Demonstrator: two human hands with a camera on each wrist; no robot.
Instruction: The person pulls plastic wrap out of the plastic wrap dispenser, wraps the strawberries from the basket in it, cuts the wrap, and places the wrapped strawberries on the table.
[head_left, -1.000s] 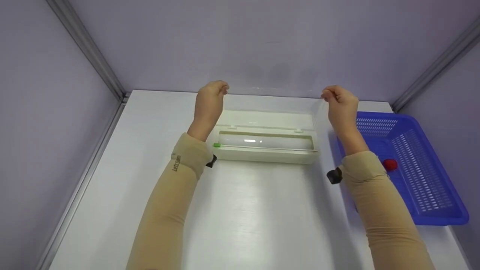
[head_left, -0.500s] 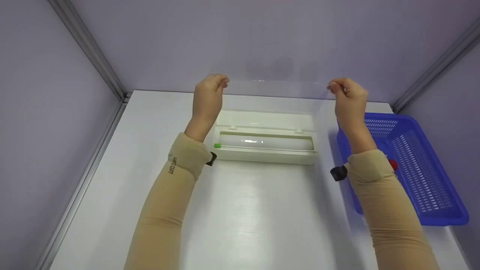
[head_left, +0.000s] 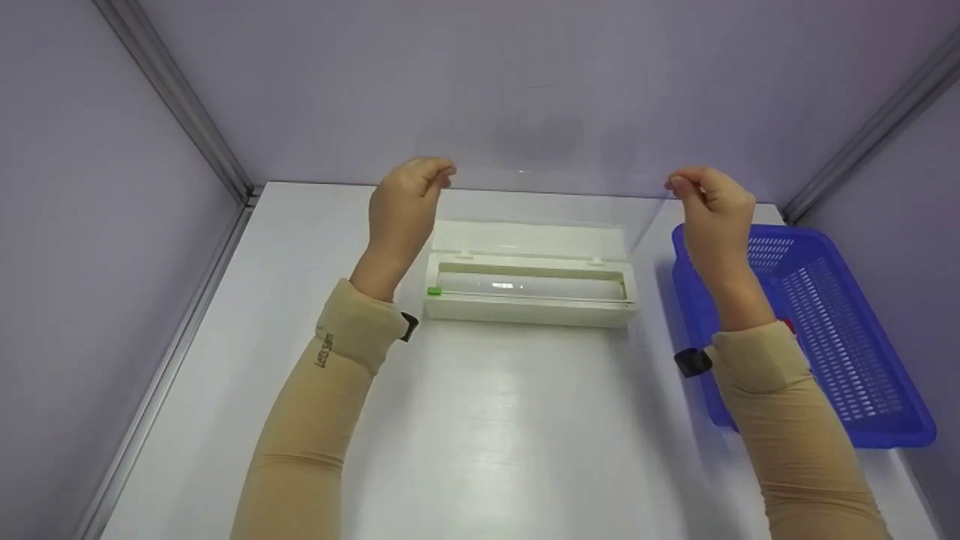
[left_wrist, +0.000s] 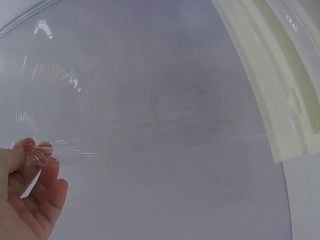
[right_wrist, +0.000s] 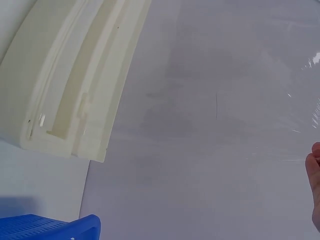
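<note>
A sheet of clear cling film (head_left: 523,172) spans the air between both hands, visible mostly by its glints. My left hand (head_left: 409,202) pinches one corner, where the left wrist view shows the bunched film (left_wrist: 39,157) between thumb and fingers. The opposite corner is pinched by my right hand (head_left: 718,214); only its fingers edge into the right wrist view. Below and between the hands, a cream cling film dispenser (head_left: 529,312) stands with its lid (head_left: 529,238) tipped back. A shiny film roll (head_left: 555,286) lies inside, and a green slider (head_left: 434,291) sits at the front rail's left end.
On the right stands a blue perforated basket (head_left: 876,337), partly behind the right forearm. A red object (head_left: 788,325) in it is mostly hidden. The white table (head_left: 487,435) meets a pale back wall (head_left: 540,60), with metal-framed panels at both sides.
Both hands have moved apart, the left one leftward and the right one rightward, still pinching the film. They rose, then dropped slightly. The dispenser has stayed in place.
</note>
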